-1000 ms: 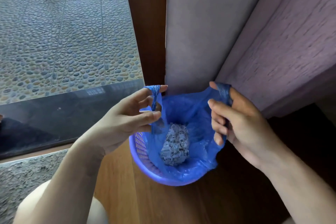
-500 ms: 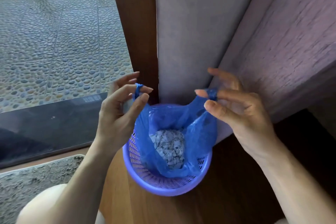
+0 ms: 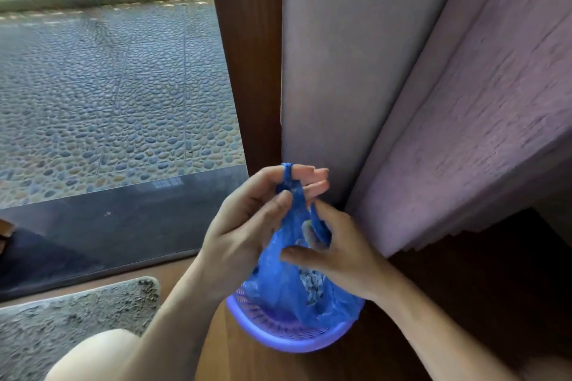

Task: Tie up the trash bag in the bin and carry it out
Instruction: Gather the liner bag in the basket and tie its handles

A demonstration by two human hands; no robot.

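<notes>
A blue plastic trash bag (image 3: 283, 281) sits in a small purple lattice bin (image 3: 278, 334) on the wooden floor, in the corner by the door frame. Crumpled speckled rubbish (image 3: 312, 283) shows through the bag's side. My left hand (image 3: 247, 226) pinches one bag handle, which sticks up between its fingers at the top. Just below and to the right, my right hand (image 3: 337, 244) grips the other handle. The two handles are gathered close together above the bin, and the bag's mouth is drawn narrow.
A mauve curtain (image 3: 479, 102) hangs at the right, right behind the bin. A brown door frame (image 3: 247, 56) stands behind my hands, with a pebbled floor (image 3: 108, 86) beyond a dark sill. A grey rug (image 3: 62, 325) lies at the lower left, beside my knee (image 3: 93, 356).
Both hands have lifted the bag handles and brought them together over the bin. The bag's mouth, wide a second ago, has closed up. The view has tilted upward.
</notes>
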